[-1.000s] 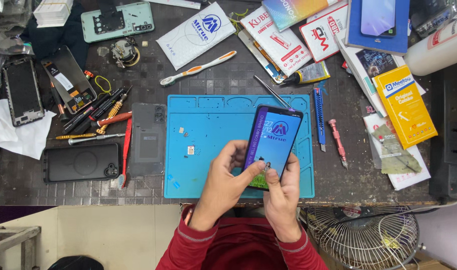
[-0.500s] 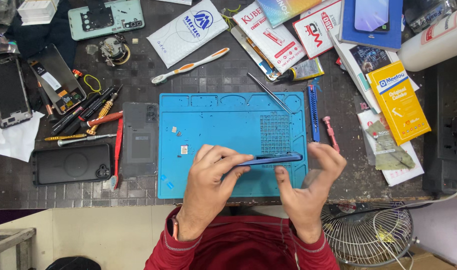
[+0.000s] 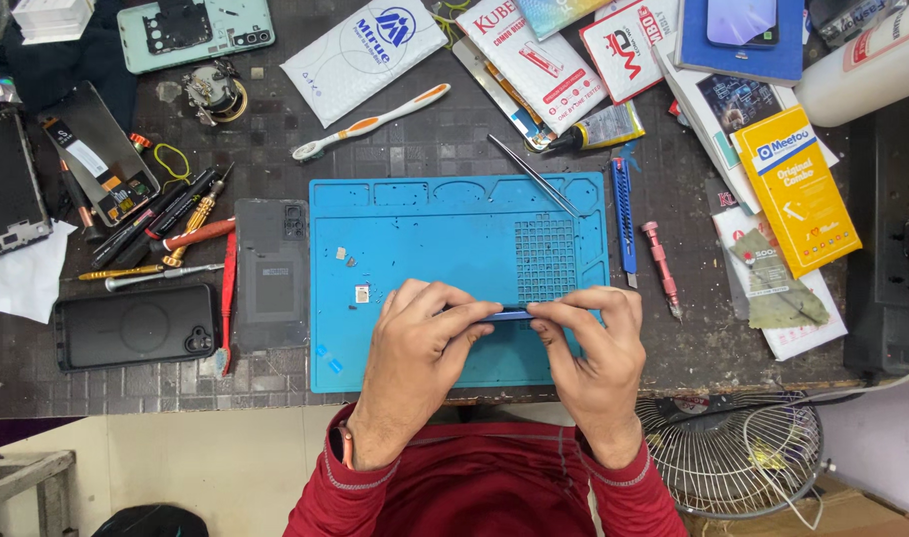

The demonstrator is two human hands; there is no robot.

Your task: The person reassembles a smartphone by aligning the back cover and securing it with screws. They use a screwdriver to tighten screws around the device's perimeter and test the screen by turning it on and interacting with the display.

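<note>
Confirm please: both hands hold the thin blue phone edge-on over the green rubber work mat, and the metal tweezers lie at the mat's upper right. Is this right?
One detail is wrong: the rubber work mat is blue, not green, as the head view shows. The rest stands: the left hand and right hand hold the thin blue phone edge-on over it, with the metal tweezers at its upper right.

You wear a dark red long-sleeved top with ribbed cuffs pushed back to the wrists. A thin pale line of stitching rings each cuff. Your left hand [image 3: 415, 343] and right hand [image 3: 599, 348] are bare, no gloves or rings visible. An orange band shows at your left wrist.
</note>
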